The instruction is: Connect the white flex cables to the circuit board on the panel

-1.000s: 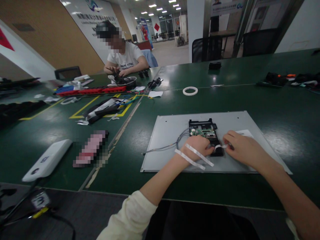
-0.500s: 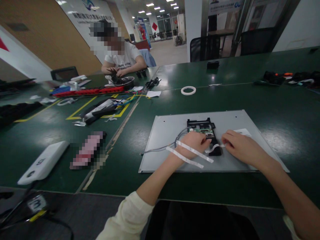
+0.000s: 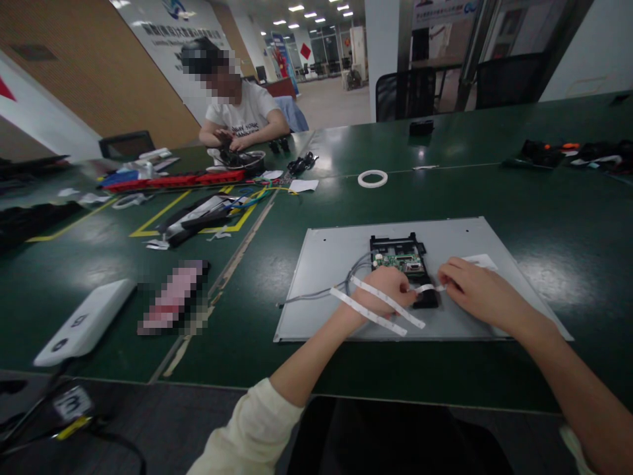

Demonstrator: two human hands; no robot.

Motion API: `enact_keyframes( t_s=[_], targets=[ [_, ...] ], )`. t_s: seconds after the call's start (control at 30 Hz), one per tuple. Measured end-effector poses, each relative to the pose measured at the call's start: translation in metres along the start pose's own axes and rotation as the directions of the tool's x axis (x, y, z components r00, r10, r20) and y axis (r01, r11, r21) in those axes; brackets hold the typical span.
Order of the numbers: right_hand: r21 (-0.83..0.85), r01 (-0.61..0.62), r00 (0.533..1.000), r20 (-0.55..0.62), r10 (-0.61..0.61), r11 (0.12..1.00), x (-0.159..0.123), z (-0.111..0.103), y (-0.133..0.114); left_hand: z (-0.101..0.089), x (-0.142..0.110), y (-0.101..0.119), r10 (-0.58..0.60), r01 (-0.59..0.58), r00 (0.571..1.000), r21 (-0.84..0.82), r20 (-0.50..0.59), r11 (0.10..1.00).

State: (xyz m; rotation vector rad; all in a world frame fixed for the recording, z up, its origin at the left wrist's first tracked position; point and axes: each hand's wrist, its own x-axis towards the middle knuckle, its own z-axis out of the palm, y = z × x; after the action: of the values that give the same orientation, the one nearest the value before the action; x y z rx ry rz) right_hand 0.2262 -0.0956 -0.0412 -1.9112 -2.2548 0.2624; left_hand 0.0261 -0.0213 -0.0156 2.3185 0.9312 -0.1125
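Your bare left hand point(image 3: 388, 282) is pinching one end of a short white strip point(image 3: 426, 288), and your bare right hand point(image 3: 472, 289) is holding the other end between closed fingertips. The strip is spanning the lower part of a black plastic frame with a green circuit board point(image 3: 395, 261), which is lying on a flat pale-grey rectangular panel point(image 3: 316, 270). Two long white strips point(image 3: 368, 311) are crossing your left hand and wrist.

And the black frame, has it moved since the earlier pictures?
No. Judged against the grey panel under it, the black frame sits in the same place; only the whole view has shifted slightly.
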Motion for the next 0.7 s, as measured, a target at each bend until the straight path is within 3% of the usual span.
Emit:
enact_keyframes(
  t_s=[0.13, 0.33, 0.7],
  targets=[
    [-0.003, -0.009, 1.000, 0.004, 0.009, 1.000, 0.000, 0.000, 0.000, 0.002, 0.001, -0.001, -0.002, 0.002, 0.998, -0.009, -0.070, 1.000],
    [-0.005, 0.016, 1.000, 0.007, -0.016, 1.000, 0.001, 0.000, -0.001, 0.007, 0.005, 0.000, -0.034, 0.065, 0.979, 0.150, -0.199, 0.987],
    [-0.028, -0.001, 1.000, -0.007, 0.001, 1.000, -0.001, 0.000, -0.004, 0.014, 0.004, 0.006, 0.071, 0.023, 0.971, 0.381, -0.230, 0.924]
  ],
)
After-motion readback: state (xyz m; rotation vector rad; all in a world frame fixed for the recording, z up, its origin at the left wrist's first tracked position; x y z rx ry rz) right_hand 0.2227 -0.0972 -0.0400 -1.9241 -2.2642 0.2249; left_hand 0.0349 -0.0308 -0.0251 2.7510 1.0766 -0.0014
